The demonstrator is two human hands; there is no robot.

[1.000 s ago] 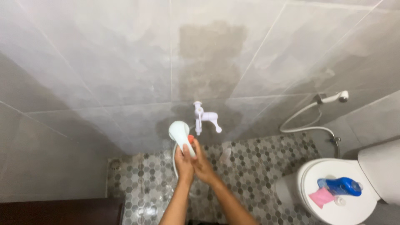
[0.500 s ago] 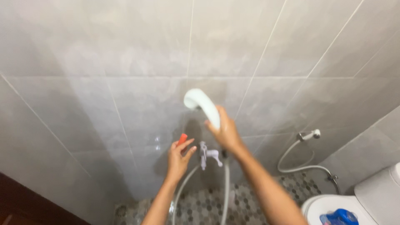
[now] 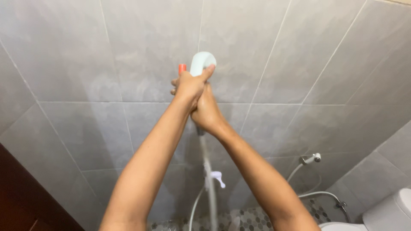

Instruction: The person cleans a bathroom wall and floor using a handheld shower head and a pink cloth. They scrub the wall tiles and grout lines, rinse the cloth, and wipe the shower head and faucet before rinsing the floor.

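Both hands raised against the tiled wall (image 3: 128, 51).
Left hand (image 3: 188, 85) grips an orange-tipped tool (image 3: 182, 68) beside the white shower head (image 3: 202, 62); right hand (image 3: 207, 112) clasps its handle below.

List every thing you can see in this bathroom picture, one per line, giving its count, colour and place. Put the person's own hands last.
shower head: one, white, raised high against the wall, gripped by both hands
orange item: one, small, sticking up from the left hand; its kind cannot be told
shower hose: one, pale, hanging down below the hands
wall tap: one, white, low centre
bidet sprayer: one, silver-white, on the wall at lower right, with looped hose
toilet: one, white, bottom right corner
wall tiles: many, grey
left hand: one, clasped on the shower head
right hand: one, gripping just below
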